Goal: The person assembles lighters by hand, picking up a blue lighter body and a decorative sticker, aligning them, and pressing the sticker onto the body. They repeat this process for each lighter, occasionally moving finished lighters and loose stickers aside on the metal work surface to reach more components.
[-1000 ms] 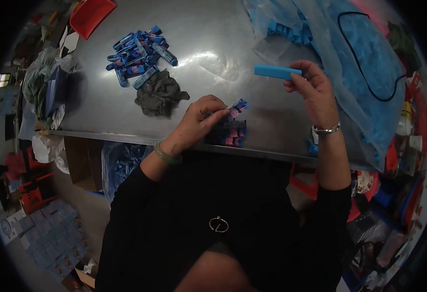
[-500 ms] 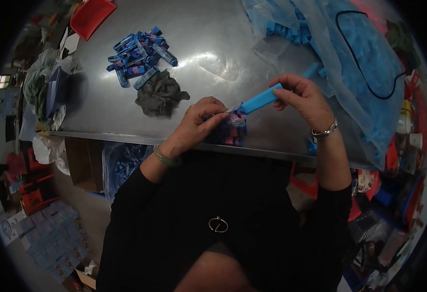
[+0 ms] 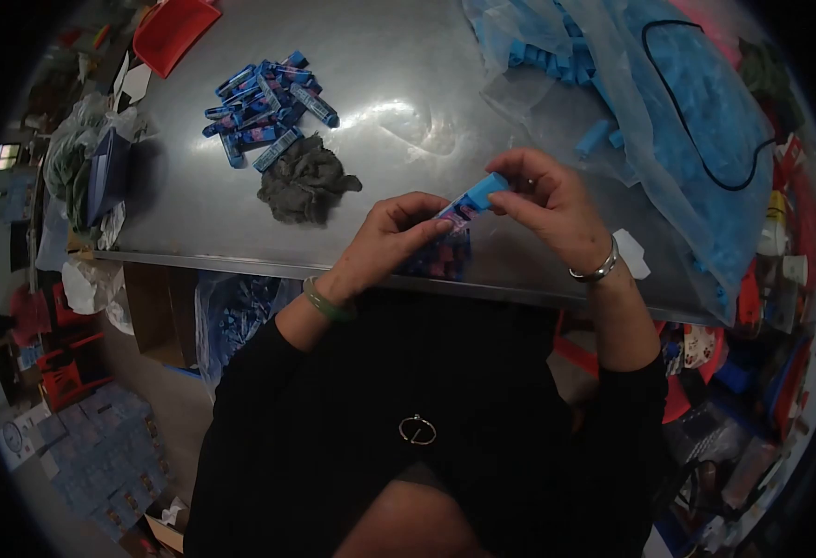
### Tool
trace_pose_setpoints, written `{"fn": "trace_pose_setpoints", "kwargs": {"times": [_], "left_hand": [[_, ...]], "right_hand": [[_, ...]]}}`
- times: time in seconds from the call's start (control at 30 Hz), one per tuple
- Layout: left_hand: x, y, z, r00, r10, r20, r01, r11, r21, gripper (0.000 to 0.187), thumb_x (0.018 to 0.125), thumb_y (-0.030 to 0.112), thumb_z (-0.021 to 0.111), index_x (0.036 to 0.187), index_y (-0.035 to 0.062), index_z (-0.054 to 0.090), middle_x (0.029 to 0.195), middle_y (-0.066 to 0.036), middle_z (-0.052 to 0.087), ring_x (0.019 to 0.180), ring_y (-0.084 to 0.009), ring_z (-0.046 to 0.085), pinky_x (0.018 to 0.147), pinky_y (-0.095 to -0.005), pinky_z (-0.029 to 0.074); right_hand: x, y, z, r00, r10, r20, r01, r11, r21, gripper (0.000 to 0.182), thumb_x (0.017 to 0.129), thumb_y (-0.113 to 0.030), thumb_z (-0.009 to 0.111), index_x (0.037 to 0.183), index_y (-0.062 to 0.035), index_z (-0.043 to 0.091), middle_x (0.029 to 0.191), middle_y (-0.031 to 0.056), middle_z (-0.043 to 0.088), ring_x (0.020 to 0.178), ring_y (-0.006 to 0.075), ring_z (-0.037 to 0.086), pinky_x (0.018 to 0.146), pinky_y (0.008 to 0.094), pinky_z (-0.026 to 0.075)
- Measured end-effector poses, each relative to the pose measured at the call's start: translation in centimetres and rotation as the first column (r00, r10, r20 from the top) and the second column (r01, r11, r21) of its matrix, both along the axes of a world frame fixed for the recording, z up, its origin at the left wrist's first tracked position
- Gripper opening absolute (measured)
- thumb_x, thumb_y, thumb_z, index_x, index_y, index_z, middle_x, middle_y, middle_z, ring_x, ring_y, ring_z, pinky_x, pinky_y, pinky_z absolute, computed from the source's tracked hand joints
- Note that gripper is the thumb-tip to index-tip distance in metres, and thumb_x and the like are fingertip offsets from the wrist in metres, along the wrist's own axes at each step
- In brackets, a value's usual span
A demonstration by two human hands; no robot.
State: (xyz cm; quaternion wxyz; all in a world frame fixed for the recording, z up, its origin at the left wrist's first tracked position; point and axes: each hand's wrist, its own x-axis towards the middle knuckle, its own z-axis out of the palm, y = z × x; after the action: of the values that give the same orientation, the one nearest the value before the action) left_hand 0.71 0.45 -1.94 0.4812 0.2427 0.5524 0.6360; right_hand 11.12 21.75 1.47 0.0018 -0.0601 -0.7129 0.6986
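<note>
A light blue block (image 3: 488, 189) sits mostly inside a printed blue and pink sleeve (image 3: 462, 213), with its upper right end sticking out. My left hand (image 3: 398, 228) pinches the sleeve's lower left part. The fingers of my right hand (image 3: 547, 200) are closed round the block's bare end. Below them, near the table's front edge, lie more printed sleeves (image 3: 445, 259). A pile of printed blue pieces (image 3: 264, 102) rests farther back on the left, beside a crumpled dark cloth (image 3: 305, 181).
On the metal table (image 3: 408, 56), a large clear bag (image 3: 696, 139) of light blue blocks lies at the right. A red dustpan (image 3: 175, 35) is at the back left. Below the table's left side stand a cardboard box (image 3: 161, 312) and a bag of printed pieces (image 3: 240, 312).
The block has moved down and left into the sleeve, so less of it shows. My right hand has moved left with it. A white patch now shows right of my right wrist.
</note>
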Motion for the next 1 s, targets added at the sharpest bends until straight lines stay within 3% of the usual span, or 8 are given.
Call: {"fn": "trace_pose_setpoints", "kwargs": {"times": [0.03, 0.37, 0.43, 0.47, 0.53, 0.63, 0.73, 1.0], "left_hand": [[0.0, 0.0, 0.1, 0.997, -0.001, 0.073, 0.0, 1.0, 0.022, 0.025, 0.092, 0.013, 0.061, 0.112, -0.002, 0.059, 0.09, -0.007, 0.066, 0.075, -0.0123, 0.064, 0.068, -0.0257, 0.054], [0.2, 0.0, -0.2, 0.961, -0.025, 0.275, 0.019, 1.0, 0.024, 0.023, 0.093, 0.018, 0.06, 0.108, 0.0001, 0.06, 0.084, -0.006, 0.064, 0.071, -0.0116, 0.062, 0.063, -0.025, 0.053], [0.2, 0.1, -0.1, 0.953, 0.001, 0.303, -0.016, 0.999, 0.048, 0.022, 0.092, 0.017, 0.06, 0.108, 0.0004, 0.06, 0.085, -0.005, 0.064, 0.071, -0.0113, 0.063, 0.064, -0.025, 0.054], [0.3, 0.2, -0.2, 0.953, 0.0, 0.302, -0.016, 0.999, 0.049, 0.022, 0.092, 0.017, 0.06, 0.108, 0.0004, 0.06, 0.085, -0.005, 0.064, 0.071, -0.0113, 0.063, 0.064, -0.025, 0.054], [0.4, 0.4, -0.3, 0.934, 0.06, 0.353, -0.082, 0.996, 0.047, 0.022, 0.092, 0.017, 0.06, 0.107, 0.0011, 0.06, 0.086, -0.005, 0.065, 0.072, -0.011, 0.063, 0.065, -0.0245, 0.054], [0.2, 0.5, -0.3, 0.933, 0.012, 0.361, -0.06, 0.991, 0.121, 0.018, 0.095, 0.013, 0.056, 0.108, 0.0016, 0.06, 0.09, -0.008, 0.065, 0.082, -0.0158, 0.064, 0.076, -0.0286, 0.053], [0.4, 0.7, -0.1, 0.924, 0.06, 0.377, -0.091, 0.994, 0.063, 0.02, 0.095, 0.016, 0.055, 0.108, 0.0021, 0.059, 0.089, -0.008, 0.065, 0.082, -0.0155, 0.063, 0.075, -0.0279, 0.053], [0.4, 0.7, -0.4, 0.883, -0.013, 0.469, -0.046, 0.992, 0.115, 0.029, 0.096, 0.026, 0.054, 0.113, 0.0023, 0.057, 0.088, -0.008, 0.064, 0.079, -0.0134, 0.063, 0.07, -0.0253, 0.052]], "right_hand": [[0.0, 0.0, 0.0, 1.0, 0.001, -0.01, -0.001, 1.0, -0.008, 0.031, 0.088, -0.008, 0.064, 0.118, -0.0022, 0.056, 0.098, 0.0042, 0.062, 0.084, 0.0087, 0.061, 0.071, 0.0202, 0.05], [0.0, -1.4, -0.8, 0.965, -0.177, -0.193, 0.169, 0.984, -0.056, 0.028, 0.086, -0.007, 0.066, 0.113, -0.0019, 0.057, 0.102, 0.0056, 0.062, 0.087, 0.0112, 0.06, 0.074, 0.0231, 0.049], [0.4, -1.6, -0.4, 0.975, -0.077, -0.206, 0.13, 0.958, 0.256, 0.036, 0.081, -0.012, 0.071, 0.112, -0.0021, 0.057, 0.102, 0.01, 0.062, 0.093, 0.0163, 0.059, 0.081, 0.0292, 0.049], [0.5, -1.8, -0.2, 0.975, -0.077, -0.207, 0.13, 0.958, 0.257, 0.036, 0.081, -0.012, 0.071, 0.112, -0.0021, 0.057, 0.102, 0.01, 0.062, 0.093, 0.0163, 0.059, 0.081, 0.0292, 0.049], [0.7, -2.5, 0.3, 0.961, 0.033, -0.275, 0.14, 0.797, 0.587, 0.06, 0.071, -0.021, 0.08, 0.12, -0.003, 0.05, 0.112, 0.015, 0.057, 0.106, 0.0247, 0.054, 0.093, 0.0372, 0.043], [0.9, -4.2, -0.4, 0.948, 0.046, -0.315, 0.209, 0.658, 0.723, 0.086, 0.061, -0.028, 0.086, 0.129, -0.0033, 0.039, 0.125, 0.018, 0.049, 0.118, 0.033, 0.046, 0.103, 0.044, 0.033], [0.8, -5.1, -1.5, 0.939, 0.015, -0.343, 0.272, 0.578, 0.77, 0.099, 0.057, -0.027, 0.087, 0.134, -0.002, 0.03, 0.135, 0.0196, 0.04, 0.123, 0.0365, 0.041, 0.107, 0.0468, 0.026], [0.2, -5.1, -1.7, 0.923, 0.021, -0.384, 0.286, 0.629, 0.723, 0.094, 0.059, -0.022, 0.083, 0.133, 0.0012, 0.031, 0.134, 0.0217, 0.04, 0.123, 0.0371, 0.042, 0.108, 0.0463, 0.027]]}}
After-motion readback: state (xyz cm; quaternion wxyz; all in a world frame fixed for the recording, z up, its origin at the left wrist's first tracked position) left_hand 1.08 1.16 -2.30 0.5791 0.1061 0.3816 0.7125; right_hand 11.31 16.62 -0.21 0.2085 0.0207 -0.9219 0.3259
